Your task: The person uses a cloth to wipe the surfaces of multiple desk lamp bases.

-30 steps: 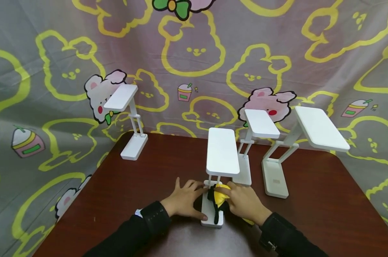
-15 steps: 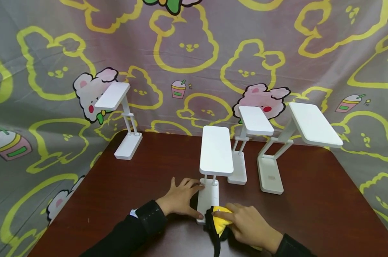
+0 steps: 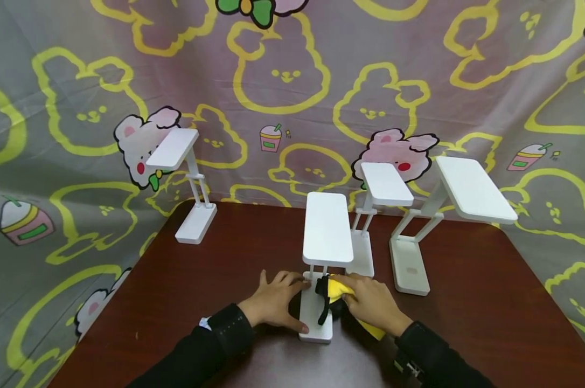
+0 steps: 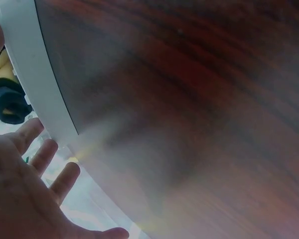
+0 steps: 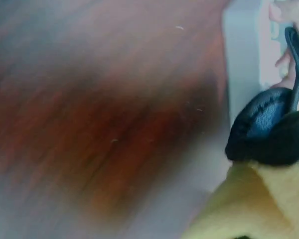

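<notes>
A white folding desk lamp (image 3: 327,228) stands in front of me with its flat head raised over its base (image 3: 314,325). My left hand (image 3: 274,302) has its fingers spread at the left side of this base, thumb and forefinger touching it. In the left wrist view the fingers of that hand look fairly straight. With my right hand (image 3: 373,303) I grip a yellow cloth with black trim (image 3: 338,290) and hold it on the lamp's base. The cloth's black loop (image 5: 298,55) lies over the base; part of the cloth hangs below the hand.
Two more white lamps stand to the right, a smaller one (image 3: 387,184) close behind and a larger one (image 3: 476,188) farther right. Another white lamp (image 3: 173,149) is at the back left. A patterned curtain (image 3: 292,129) hangs behind the dark wooden table (image 3: 253,245).
My right hand first drew the cloth toward me along the base to its near end, then moved it back up toward the far end. My left hand has stayed at the base.
</notes>
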Available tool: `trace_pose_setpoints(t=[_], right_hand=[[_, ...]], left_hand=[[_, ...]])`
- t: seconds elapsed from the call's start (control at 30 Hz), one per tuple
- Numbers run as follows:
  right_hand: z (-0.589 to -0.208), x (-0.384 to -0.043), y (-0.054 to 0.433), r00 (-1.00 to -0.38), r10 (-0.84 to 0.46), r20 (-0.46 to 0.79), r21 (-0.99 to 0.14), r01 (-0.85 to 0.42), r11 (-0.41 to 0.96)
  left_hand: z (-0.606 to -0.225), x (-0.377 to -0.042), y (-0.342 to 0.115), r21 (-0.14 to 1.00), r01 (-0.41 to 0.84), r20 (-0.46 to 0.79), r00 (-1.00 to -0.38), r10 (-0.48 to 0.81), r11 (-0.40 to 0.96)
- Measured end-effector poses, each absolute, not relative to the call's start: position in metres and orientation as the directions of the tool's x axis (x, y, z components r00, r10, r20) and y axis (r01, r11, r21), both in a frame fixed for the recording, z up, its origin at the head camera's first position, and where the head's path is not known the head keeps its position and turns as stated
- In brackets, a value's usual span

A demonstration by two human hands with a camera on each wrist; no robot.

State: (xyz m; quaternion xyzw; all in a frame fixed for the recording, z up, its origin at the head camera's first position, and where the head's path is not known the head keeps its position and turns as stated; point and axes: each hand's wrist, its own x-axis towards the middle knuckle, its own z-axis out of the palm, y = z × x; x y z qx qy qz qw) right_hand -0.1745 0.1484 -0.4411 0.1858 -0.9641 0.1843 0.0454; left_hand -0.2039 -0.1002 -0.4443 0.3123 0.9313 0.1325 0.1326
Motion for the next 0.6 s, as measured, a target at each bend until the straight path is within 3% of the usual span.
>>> trace_pose_setpoints(t=[0.13, 0.3, 0.6], right_hand=[[-0.438, -0.179, 0.153, -0.975, -0.214, 0.065, -0.501, -0.217, 0.838], [-0.433, -0.182, 0.155, -0.993, -0.096, -0.064, -0.569, -0.043, 0.821], [-0.433, -0.177, 0.139, -0.976, -0.125, -0.18, -0.666, 0.027, 0.745]], left_hand=[[-0.443, -0.205, -0.101, 0.333, 0.543, -0.174, -0.769, 0.616, 0.771], [-0.442, -0.205, -0.101, 0.325, 0.542, -0.176, -0.77, 0.613, 0.775], [-0.441, -0.204, -0.102, 0.328, 0.534, -0.185, -0.773, 0.607, 0.779]])
